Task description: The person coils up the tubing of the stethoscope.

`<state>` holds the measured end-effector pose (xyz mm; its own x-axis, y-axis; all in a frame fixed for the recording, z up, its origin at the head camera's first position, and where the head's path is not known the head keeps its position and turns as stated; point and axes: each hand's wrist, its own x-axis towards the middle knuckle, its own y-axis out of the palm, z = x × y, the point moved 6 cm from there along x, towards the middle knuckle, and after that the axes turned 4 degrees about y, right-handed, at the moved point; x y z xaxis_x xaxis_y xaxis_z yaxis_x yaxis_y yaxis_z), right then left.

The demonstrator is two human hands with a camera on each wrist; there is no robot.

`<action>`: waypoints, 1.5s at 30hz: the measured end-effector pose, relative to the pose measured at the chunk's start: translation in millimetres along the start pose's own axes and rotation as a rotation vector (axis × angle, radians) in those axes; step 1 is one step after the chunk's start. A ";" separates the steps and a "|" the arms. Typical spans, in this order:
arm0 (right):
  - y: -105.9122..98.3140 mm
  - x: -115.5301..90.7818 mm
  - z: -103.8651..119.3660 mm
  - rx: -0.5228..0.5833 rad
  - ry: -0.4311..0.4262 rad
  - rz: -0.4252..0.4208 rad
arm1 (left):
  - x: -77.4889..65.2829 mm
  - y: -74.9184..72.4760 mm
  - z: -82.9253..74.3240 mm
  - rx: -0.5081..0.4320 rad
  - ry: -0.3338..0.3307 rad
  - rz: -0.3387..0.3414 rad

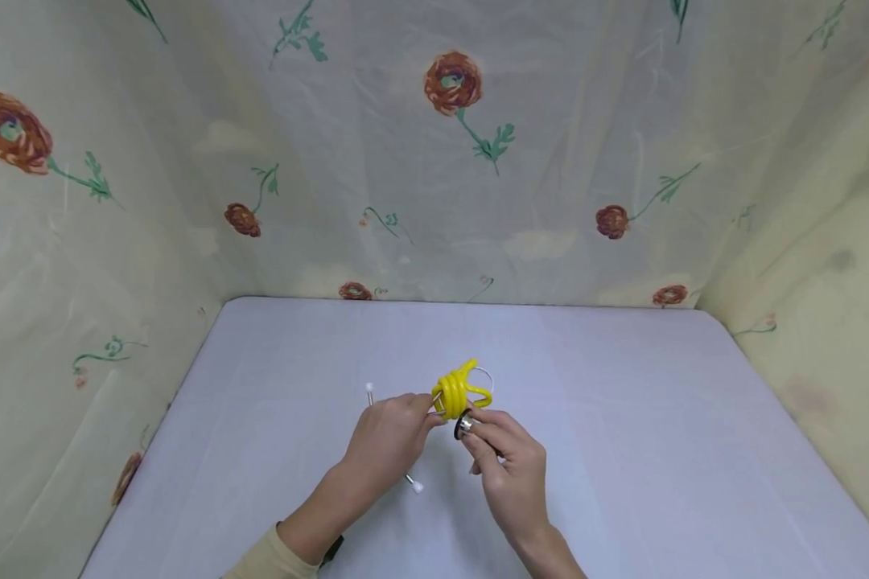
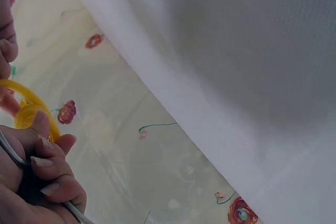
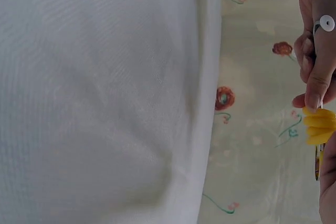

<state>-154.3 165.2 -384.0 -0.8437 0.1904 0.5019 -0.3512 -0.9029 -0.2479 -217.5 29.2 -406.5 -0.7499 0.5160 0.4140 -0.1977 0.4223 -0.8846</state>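
Observation:
My left hand [image 1: 389, 441] grips a metal wire piece with white ball tips [image 1: 416, 486]; its prongs run from the fingers into a yellow coiled cord [image 1: 450, 394]. The cord is wound in several turns, with a loose loop to the right and a thin pale ring beside it. My right hand [image 1: 514, 466] pinches a small silver round piece with a black rim [image 1: 467, 424], just below the coil. In the left wrist view, the left fingers [image 2: 52, 169] curl around the wire, beside the yellow cord [image 2: 39, 100]. The right wrist view shows the coil [image 3: 320, 126] between both hands.
A white-covered table [image 1: 623, 418] lies under the hands, its far edge rounded at the corners. Pale curtains with a flower print [image 1: 452, 84] enclose the back and both sides. A beige sleeve [image 1: 271, 555] covers the left forearm.

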 end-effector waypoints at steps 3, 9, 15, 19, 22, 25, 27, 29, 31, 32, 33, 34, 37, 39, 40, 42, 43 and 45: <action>2.7 -0.3 -8.5 -0.021 0.024 0.007 | -1.3 -1.7 -0.4 0.047 0.005 -0.030; 4.9 -4.3 -33.8 -0.018 0.113 0.047 | -1.8 -4.9 1.0 0.028 0.009 -0.059; 7.8 -8.4 -39.8 0.067 0.132 0.131 | -0.5 -5.9 -1.9 0.049 0.084 -0.073; 7.4 -8.5 -40.6 0.089 0.091 0.196 | -0.7 -4.8 -1.9 0.035 0.123 -0.066; 6.0 -9.0 -41.2 0.080 0.070 0.238 | -1.1 -3.1 -1.2 0.018 0.131 -0.043; 3.2 -11.9 -41.5 0.068 0.079 0.226 | -0.9 -0.8 -1.7 -0.024 0.135 -0.013; 1.5 -15.0 -41.3 0.046 0.084 0.193 | -0.2 0.6 -2.2 -0.051 0.129 0.004; -0.7 -17.6 -41.0 0.026 0.070 0.145 | 0.6 1.3 -2.3 -0.072 0.112 0.017; -2.8 -18.4 -40.7 0.002 0.068 0.117 | 1.0 1.5 -1.8 -0.077 0.087 0.032; -3.6 -18.0 -41.5 -0.007 0.077 0.112 | 0.8 1.7 -1.3 -0.083 0.074 0.040; -4.6 -17.1 -42.6 -0.009 0.092 0.111 | 0.5 1.7 -0.9 -0.086 0.062 0.048; -5.7 -15.7 -44.2 -0.005 0.116 0.113 | 0.0 1.9 -0.7 -0.091 0.055 0.056; -7.2 -10.8 -49.7 0.006 0.218 0.144 | -0.8 3.2 -1.6 -0.113 0.052 0.074; -7.8 -8.3 -52.6 0.011 0.274 0.158 | -0.5 3.9 -2.4 -0.114 0.057 0.073; -8.1 -7.4 -53.5 0.011 0.297 0.160 | -0.3 4.2 -2.9 -0.113 0.061 0.071; -8.8 -6.2 -54.9 0.008 0.325 0.155 | 0.2 4.6 -3.5 -0.106 0.065 0.067; -9.5 -5.5 -55.0 0.003 0.334 0.151 | 0.4 5.0 -3.5 -0.102 0.065 0.067; -10.6 -4.3 -55.6 -0.008 0.347 0.144 | 0.5 5.7 -3.5 -0.099 0.065 0.069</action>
<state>-169.5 195.4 -429.7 -0.9715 0.1827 0.1509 -0.2213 -0.9273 -0.3021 -216.8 34.5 -410.6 -0.7164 0.5921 0.3691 -0.0816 0.4543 -0.8871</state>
